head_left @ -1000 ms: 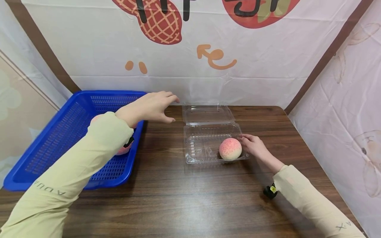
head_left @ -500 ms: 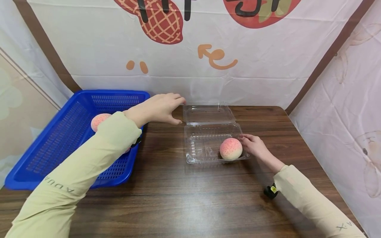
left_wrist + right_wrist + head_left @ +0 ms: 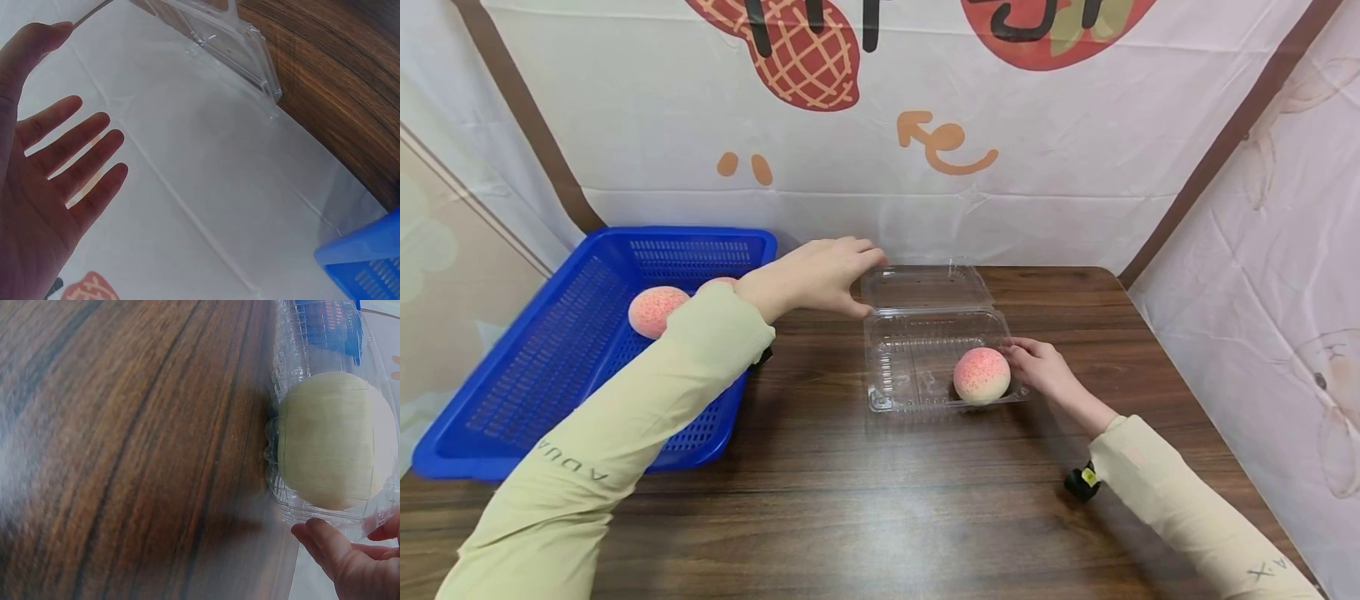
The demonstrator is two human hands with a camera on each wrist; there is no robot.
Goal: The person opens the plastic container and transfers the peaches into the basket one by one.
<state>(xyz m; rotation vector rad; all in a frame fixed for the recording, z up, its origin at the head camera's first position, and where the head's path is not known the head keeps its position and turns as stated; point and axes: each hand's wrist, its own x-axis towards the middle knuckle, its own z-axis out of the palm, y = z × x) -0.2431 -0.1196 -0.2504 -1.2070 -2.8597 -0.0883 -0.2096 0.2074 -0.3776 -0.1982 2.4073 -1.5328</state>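
Observation:
A clear plastic clamshell box (image 3: 917,358) lies unfolded on the table, its lid (image 3: 925,287) laid back toward the curtain. One round pink-and-cream peach (image 3: 982,375) sits in the base's front right corner; its pale side fills much of the right wrist view. My right hand (image 3: 1041,367) holds the base by its right edge, fingertips (image 3: 319,531) against the plastic wall. My left hand (image 3: 820,275) hovers at the left side of the lid, with nothing in it. The left wrist view shows its fingers spread apart.
At the left stands a blue plastic basket (image 3: 580,258) with pink peaches (image 3: 658,311) in it, partly hidden by the left sleeve. A printed white curtain (image 3: 850,183) hangs along the table's (image 3: 880,500) back edge.
My left hand has moved right, from beside the basket to the left edge of the lid. More of the peaches in the basket shows. The right hand and the box stay put.

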